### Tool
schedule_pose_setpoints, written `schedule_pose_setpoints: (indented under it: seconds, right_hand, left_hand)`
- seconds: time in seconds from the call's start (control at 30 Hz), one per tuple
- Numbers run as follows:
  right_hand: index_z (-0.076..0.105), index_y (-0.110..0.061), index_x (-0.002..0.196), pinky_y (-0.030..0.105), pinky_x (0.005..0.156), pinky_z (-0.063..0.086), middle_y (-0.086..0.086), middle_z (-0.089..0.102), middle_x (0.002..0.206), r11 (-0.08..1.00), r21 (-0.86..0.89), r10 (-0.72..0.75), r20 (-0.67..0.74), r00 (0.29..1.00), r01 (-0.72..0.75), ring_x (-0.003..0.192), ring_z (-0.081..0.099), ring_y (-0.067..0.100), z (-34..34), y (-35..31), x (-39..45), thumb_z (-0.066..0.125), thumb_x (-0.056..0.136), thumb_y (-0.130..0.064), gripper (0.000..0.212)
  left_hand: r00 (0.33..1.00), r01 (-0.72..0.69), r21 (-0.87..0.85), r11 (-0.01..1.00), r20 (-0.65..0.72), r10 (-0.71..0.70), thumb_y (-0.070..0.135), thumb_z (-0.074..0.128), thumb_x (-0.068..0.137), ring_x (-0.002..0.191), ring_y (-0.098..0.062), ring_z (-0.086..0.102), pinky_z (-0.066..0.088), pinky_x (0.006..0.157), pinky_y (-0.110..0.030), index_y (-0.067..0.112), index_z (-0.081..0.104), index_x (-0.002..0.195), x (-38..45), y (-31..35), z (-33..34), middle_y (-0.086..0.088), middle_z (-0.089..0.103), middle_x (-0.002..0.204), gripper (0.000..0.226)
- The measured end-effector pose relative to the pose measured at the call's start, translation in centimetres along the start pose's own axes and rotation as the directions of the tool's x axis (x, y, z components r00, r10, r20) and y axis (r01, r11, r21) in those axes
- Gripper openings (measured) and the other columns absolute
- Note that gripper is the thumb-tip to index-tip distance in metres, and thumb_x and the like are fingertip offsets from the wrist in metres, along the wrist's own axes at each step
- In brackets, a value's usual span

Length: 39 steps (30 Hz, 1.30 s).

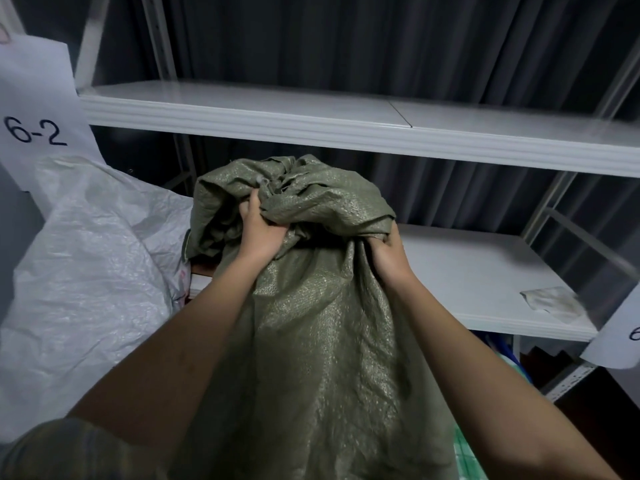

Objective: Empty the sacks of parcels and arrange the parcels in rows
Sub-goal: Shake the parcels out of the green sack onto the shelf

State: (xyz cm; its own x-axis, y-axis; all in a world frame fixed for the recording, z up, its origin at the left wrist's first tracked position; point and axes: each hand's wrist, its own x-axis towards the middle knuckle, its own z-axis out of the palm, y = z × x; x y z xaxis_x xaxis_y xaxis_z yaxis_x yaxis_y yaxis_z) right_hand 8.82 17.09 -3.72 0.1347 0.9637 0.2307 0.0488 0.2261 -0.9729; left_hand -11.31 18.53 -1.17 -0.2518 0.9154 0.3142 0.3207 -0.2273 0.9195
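Olive-green woven plastic sack [311, 323], gripped at the bunched top by both hands.

Hangs long axis running from the bunched neck near the lower white metal shelf [485, 271] back down toward the body, crumpled top folded over above the fists. Left hand [261, 233] curled tight into the cloth on the left of the neck; right hand [389, 252] clenched on a fold at the right edge, fingertips buried in fabric. Both about level, left a little farther forward. Mouth of sack not discernible, so likely needs upending onto the shelf just beyond the knuckles. White woven plastic sack [86, 254] slumped at left, beside a paper label marked 6-2 [34, 109]; upper white shelf [346, 116] above.
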Motion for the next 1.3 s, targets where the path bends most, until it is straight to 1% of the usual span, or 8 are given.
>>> schedule_pose_setpoints:
  seconds: [0.23, 0.47, 0.63, 0.7, 0.9, 1.07, 1.17, 1.3]
  right_hand:
    - [0.028, -0.024, 0.136, 0.015, 0.072, 0.049, -0.002, 0.054, 0.113, 0.995, -0.027, 0.096, 0.209, 0.973, -0.092, 0.103, 0.057, 0.012, -1.0, 0.6, -1.0, 0.056, 0.093, -0.005, 0.054]
    - [0.044, -0.036, 0.140, 0.039, 0.112, 0.035, -0.008, 0.053, 0.139, 0.988, -0.005, 0.150, 0.268, 0.952, -0.154, 0.130, 0.049, 0.010, -0.5, 1.6, -1.3, 0.041, 0.086, -0.077, 0.068]
    - [0.061, -0.031, 0.098, 0.034, 0.095, 0.047, 0.003, 0.064, 0.113, 0.929, -0.368, 0.127, 0.223, 0.967, -0.037, 0.105, 0.061, 0.017, 0.1, 3.3, -1.6, 0.058, 0.095, -0.037, 0.007]
    - [0.063, -0.022, 0.109, 0.039, 0.101, 0.044, 0.010, 0.057, 0.121, 0.818, -0.572, 0.137, 0.300, 0.944, 0.064, 0.111, 0.055, 0.024, 0.5, 4.4, -1.8, 0.061, 0.089, -0.026, 0.020]
    - [0.057, -0.013, 0.128, 0.029, 0.098, 0.042, 0.010, 0.058, 0.125, 0.577, -0.709, 0.196, 0.603, 0.774, 0.407, 0.115, 0.055, 0.025, 2.1, 5.2, -3.6, 0.063, 0.089, -0.027, 0.042]
    - [0.064, -0.016, 0.099, 0.024, 0.074, 0.042, -0.008, 0.061, 0.088, 0.811, -0.583, 0.282, 0.468, 0.838, 0.053, 0.077, 0.054, 0.005, -0.5, 2.3, -1.5, 0.061, 0.091, -0.016, 0.009]
    - [0.046, -0.019, 0.113, 0.040, 0.086, 0.048, 0.004, 0.053, 0.115, 0.696, -0.705, 0.076, 0.264, 0.961, 0.139, 0.101, 0.053, 0.019, -0.6, 2.4, 1.5, 0.083, 0.070, -0.038, 0.059]
    - [-0.017, -0.032, 0.152, 0.054, 0.118, 0.016, 0.018, -0.002, 0.160, 0.410, -0.874, 0.115, 0.333, 0.936, 0.261, 0.147, 0.003, 0.035, 2.6, 2.3, 5.8, 0.090, 0.053, -0.053, 0.147]
  left_hand:
    - [0.991, 0.061, 0.112, 0.992, 0.113, -0.073, 0.028, 0.073, 0.083, 0.129, -0.022, 0.038, 0.029, 0.100, -0.025, 0.024, 0.015, 0.150, -0.9, -1.9, -1.0, -0.007, 0.020, 0.145, 0.089]
    - [0.872, 0.162, 0.189, 0.969, 0.431, -0.230, 0.049, 0.082, 0.067, 0.135, -0.017, 0.033, 0.028, 0.110, -0.031, 0.030, 0.007, 0.152, -1.5, -3.5, -2.8, 0.006, 0.030, 0.146, 0.115]
    - [0.661, 0.517, -0.086, 0.852, 0.673, -0.333, 0.067, 0.082, 0.040, 0.128, -0.018, 0.045, 0.043, 0.097, -0.035, 0.024, 0.022, 0.150, -2.2, -3.7, -3.9, 0.001, 0.042, 0.145, 0.133]
    - [0.640, 0.560, -0.084, 0.824, 0.676, -0.365, 0.080, 0.070, 0.041, 0.123, -0.018, 0.050, 0.042, 0.100, -0.043, 0.026, 0.035, 0.142, -2.0, -3.8, -3.4, 0.004, 0.053, 0.134, 0.119]
    - [0.829, 0.440, 0.151, 0.885, 0.310, -0.465, 0.051, 0.083, 0.065, 0.121, -0.022, 0.045, 0.041, 0.098, -0.035, 0.011, 0.011, 0.145, -1.5, -4.5, -0.1, 0.004, 0.038, 0.130, 0.115]
    - [0.921, 0.289, 0.274, 0.917, 0.181, -0.344, 0.025, 0.083, 0.071, 0.125, -0.031, 0.043, 0.039, 0.103, -0.041, 0.008, 0.015, 0.134, -1.3, -6.9, 0.4, -0.016, 0.040, 0.136, 0.095]
    - [0.945, 0.182, 0.348, 0.920, 0.195, -0.261, 0.023, 0.079, 0.075, 0.129, -0.034, 0.039, 0.037, 0.105, -0.044, 0.007, 0.015, 0.138, -1.1, -7.7, 0.5, -0.018, 0.038, 0.139, 0.091]
    - [0.950, 0.058, 0.459, 0.886, 0.249, -0.191, 0.023, 0.074, 0.081, 0.128, -0.036, 0.039, 0.037, 0.104, -0.045, 0.003, 0.025, 0.134, -0.8, -7.9, 0.5, -0.022, 0.036, 0.139, 0.075]
